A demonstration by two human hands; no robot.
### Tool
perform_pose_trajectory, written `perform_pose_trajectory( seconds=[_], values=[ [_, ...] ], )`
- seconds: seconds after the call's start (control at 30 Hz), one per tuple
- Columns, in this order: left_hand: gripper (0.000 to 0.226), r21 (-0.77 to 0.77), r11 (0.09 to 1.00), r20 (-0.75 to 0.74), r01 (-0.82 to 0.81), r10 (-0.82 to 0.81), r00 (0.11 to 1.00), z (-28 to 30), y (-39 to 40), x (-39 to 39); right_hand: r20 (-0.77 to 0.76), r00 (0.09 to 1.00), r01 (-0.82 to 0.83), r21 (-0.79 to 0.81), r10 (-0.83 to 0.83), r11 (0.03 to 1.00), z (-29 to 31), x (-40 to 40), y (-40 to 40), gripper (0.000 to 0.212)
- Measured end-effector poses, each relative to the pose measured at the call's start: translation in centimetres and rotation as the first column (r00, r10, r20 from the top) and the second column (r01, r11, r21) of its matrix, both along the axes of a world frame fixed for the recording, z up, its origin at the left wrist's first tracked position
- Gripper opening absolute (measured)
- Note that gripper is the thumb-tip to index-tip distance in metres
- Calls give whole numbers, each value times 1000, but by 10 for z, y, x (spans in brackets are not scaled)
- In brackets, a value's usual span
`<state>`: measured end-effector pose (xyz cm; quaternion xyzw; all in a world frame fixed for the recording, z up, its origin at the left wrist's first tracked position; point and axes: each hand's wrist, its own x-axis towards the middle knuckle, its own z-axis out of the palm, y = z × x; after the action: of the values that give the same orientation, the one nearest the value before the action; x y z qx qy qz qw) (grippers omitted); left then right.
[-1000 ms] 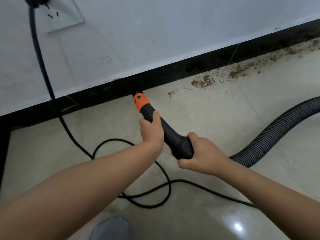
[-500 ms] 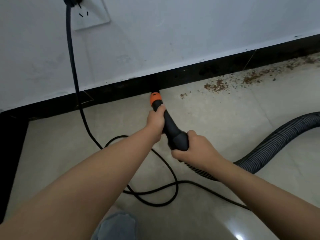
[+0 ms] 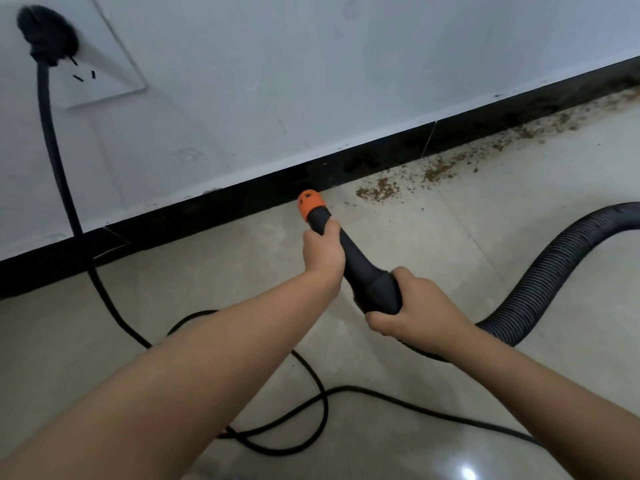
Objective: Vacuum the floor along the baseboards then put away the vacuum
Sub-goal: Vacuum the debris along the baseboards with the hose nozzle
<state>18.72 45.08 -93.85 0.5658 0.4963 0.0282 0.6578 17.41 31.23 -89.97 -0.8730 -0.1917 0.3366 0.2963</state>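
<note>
A black vacuum nozzle [image 3: 360, 268] with an orange collar [image 3: 310, 204] points at the black baseboard [image 3: 214, 211], its tip against the foot of the wall. My left hand [image 3: 322, 251] grips the nozzle just behind the orange collar. My right hand [image 3: 412, 308] grips the thick rear end where the ribbed black hose [image 3: 547, 278] joins. The hose curves away to the right and out of view. Brown crumbs of dirt [image 3: 379, 188] lie on the pale tile floor [image 3: 415, 244] just right of the nozzle and run along the baseboard to the far right.
A black power cord [image 3: 55, 140] hangs from a plug [image 3: 46, 34] in a white wall socket [image 3: 100, 69], drops to the floor and loops under my arms [image 3: 311, 410]. The vacuum body is out of view.
The nozzle has slid to the right along the baseboard, closer to the patch of brown dirt. Both hands keep their grip.
</note>
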Motion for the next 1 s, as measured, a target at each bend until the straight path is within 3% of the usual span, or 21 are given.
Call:
perform_pose_trajectory(
  seconds=[0.27, 0.57, 0.67, 1.0],
  values=[
    [44, -112, 993, -88, -41, 31, 996, -8, 11, -47, -57, 994, -99, -30, 97, 995, 8, -40, 8, 35],
    [45, -214, 971, -10, 110, -115, 993, 10, -16, 14, 10, 999, 51, -63, -50, 997, 8, 3, -11, 35],
    [46, -223, 971, -4, 86, -89, 996, 13, -23, 28, 12, 999, 49, -73, -48, 996, 12, 22, -17, 32],
    [46, -143, 987, -193, -79, 50, 980, 23, -33, -31, -130, 960, -260, -98, 246, 961, 42, 4, -33, 28]
  ],
)
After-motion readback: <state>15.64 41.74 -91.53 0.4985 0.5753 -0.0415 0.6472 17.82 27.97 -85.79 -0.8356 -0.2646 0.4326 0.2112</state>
